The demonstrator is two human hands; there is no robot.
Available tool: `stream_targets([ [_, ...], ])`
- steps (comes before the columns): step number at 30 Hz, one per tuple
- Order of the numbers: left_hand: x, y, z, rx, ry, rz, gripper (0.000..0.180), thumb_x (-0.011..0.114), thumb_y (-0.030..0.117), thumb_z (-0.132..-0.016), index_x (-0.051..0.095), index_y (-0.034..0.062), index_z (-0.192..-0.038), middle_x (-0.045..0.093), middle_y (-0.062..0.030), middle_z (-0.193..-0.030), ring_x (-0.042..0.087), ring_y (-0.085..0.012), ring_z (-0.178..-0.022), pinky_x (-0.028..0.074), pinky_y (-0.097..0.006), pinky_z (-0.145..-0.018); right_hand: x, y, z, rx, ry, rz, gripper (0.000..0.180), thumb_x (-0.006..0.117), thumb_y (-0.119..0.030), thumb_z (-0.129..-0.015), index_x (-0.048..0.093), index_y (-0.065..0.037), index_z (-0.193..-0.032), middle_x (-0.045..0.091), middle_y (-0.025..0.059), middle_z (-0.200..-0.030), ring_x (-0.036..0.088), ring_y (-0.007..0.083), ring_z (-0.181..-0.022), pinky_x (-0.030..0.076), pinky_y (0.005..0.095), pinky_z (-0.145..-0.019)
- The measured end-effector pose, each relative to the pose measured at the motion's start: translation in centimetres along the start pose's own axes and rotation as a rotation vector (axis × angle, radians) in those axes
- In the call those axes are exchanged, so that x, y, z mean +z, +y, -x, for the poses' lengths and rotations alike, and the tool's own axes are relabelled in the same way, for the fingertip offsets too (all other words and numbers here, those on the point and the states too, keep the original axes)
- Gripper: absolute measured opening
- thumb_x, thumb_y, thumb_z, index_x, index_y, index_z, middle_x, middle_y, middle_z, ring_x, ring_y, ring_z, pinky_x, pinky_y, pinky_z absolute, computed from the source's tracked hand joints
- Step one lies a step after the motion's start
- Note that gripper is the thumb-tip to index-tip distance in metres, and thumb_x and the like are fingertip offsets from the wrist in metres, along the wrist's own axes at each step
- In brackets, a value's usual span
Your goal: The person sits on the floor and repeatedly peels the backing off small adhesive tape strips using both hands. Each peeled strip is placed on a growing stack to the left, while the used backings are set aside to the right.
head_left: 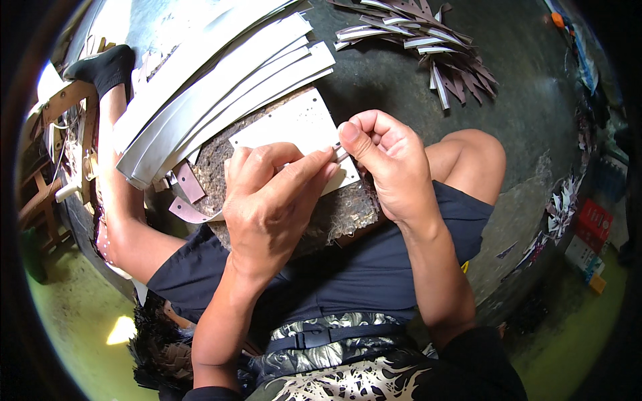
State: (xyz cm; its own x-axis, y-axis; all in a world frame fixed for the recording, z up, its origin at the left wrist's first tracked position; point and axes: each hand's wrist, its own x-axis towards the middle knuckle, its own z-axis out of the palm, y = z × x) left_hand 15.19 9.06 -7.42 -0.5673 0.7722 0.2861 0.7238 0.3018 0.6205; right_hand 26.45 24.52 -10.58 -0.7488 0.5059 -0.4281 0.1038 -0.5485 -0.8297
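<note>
My left hand (271, 194) presses down on a white punched sheet (294, 127) that lies on a worn round block (348, 210) between my knees. Its fingers stretch toward my right hand (384, 164), which is closed on a small metal tool (339, 152) at the sheet's right edge. The tool's tip is mostly hidden by the fingers. A curved brown strip (190, 194) sticks out from under my left hand.
A stack of long white strips (221, 87) lies at the upper left. A pile of brown and white cut pieces (435, 47) lies at the top on the dark floor (535, 120). A wooden frame (60, 140) stands at left; small boxes (592, 234) at right.
</note>
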Motion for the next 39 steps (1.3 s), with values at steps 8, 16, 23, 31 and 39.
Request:
stream_targets([
  [8, 0.0, 0.0, 0.0, 0.000, -0.014, -0.004, 0.029, 0.098, 0.016, -0.085, 0.089, 0.0161, -0.113, 0.069, 0.0012, -0.098, 0.057, -0.0183, -0.081, 0.045, -0.036, -0.076, -0.9, 0.3, -0.5, 0.055, -0.025, -0.050, 0.025, 0.077, -0.026, -0.114, 0.074, -0.001, -0.111, 0.071, -0.0045, -0.091, 0.058, -0.0006, -0.078, 0.047, 0.0176, -0.067],
  [16, 0.0, -0.1, 0.0, -0.010, -0.017, 0.000, 0.028, 0.098, 0.016, -0.085, 0.089, 0.0162, -0.112, 0.070, 0.0006, -0.097, 0.060, -0.0182, -0.081, 0.045, -0.037, -0.075, -1.8, 0.7, -1.2, 0.064, -0.031, -0.038, 0.023, 0.078, -0.025, -0.113, 0.074, -0.003, -0.111, 0.070, -0.0047, -0.089, 0.055, -0.0006, -0.073, 0.044, 0.0186, -0.063],
  [23, -0.1, 0.0, -0.1, -0.017, -0.036, -0.005, 0.028, 0.098, 0.016, -0.084, 0.090, 0.0153, -0.111, 0.070, -0.0001, -0.096, 0.061, -0.0185, -0.082, 0.045, -0.037, -0.076, -2.6, 1.7, -2.0, 0.072, -0.013, -0.069, 0.023, 0.080, -0.024, -0.111, 0.073, -0.003, -0.109, 0.066, -0.0072, -0.084, 0.047, -0.0014, -0.067, 0.035, 0.0193, -0.057],
  [31, -0.2, 0.1, -0.1, -0.025, -0.034, 0.016, 0.028, 0.097, 0.015, -0.085, 0.090, 0.0145, -0.112, 0.071, -0.0008, -0.097, 0.062, -0.0195, -0.083, 0.046, -0.037, -0.075, -3.8, 2.6, -3.1, 0.102, 0.038, -0.027, 0.021, 0.080, -0.022, -0.111, 0.072, -0.004, -0.108, 0.066, -0.0064, -0.082, 0.046, -0.0009, -0.064, 0.034, 0.0204, -0.055],
  [39, -0.2, 0.0, -0.1, -0.015, -0.040, 0.013, 0.028, 0.097, 0.015, -0.085, 0.090, 0.0144, -0.113, 0.071, -0.0008, -0.097, 0.063, -0.0193, -0.083, 0.046, -0.037, -0.076, -4.2, 2.9, -3.8, 0.121, 0.154, 0.134, 0.018, 0.081, -0.019, -0.109, 0.076, -0.002, -0.108, 0.070, -0.0049, -0.084, 0.051, 0.0004, -0.068, 0.038, 0.0219, -0.057],
])
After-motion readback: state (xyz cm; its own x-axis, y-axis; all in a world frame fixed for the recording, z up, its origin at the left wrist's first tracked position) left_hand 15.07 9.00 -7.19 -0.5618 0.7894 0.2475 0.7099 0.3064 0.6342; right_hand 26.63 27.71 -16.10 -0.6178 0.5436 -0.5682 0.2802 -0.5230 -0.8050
